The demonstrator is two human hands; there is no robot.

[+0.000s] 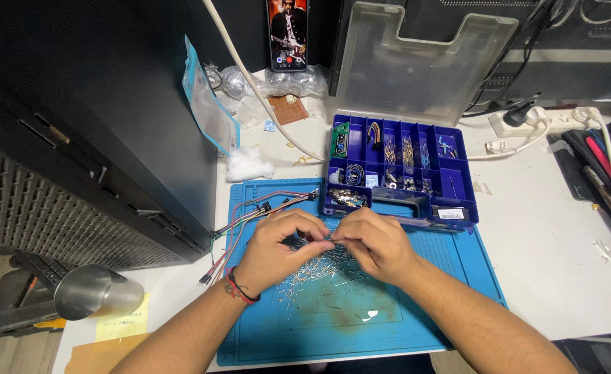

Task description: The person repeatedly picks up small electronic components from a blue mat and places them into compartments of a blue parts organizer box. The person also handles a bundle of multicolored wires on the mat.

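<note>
Pouch: flat, clear with a light-blue edge, stood on end against the black cabinet at the back left of the desk.

Sticky note: yellow, square, handwritten, laid at the front left beside a steel cup that lies on its side.

Label: small, white, oblong, fixed to the front wall of the blue parts box. The box's clear lid is stood open behind it; small parts are sorted into its compartments.

Bags: crumpled clear plastic, heaped at the back beside a phone propped upright.

Pins: a loose heap of thin metal leads, spread on the blue mat just in front of the box.

Left hand and right hand: both are held over the heap, fingertips met at the middle and pinched shut on a few pins.

Wires: coloured jumpers, trailed off the mat's left edge.

Surface: a white desk, stained in places. A white power strip is set at the back right, with tools at the right edge.
</note>
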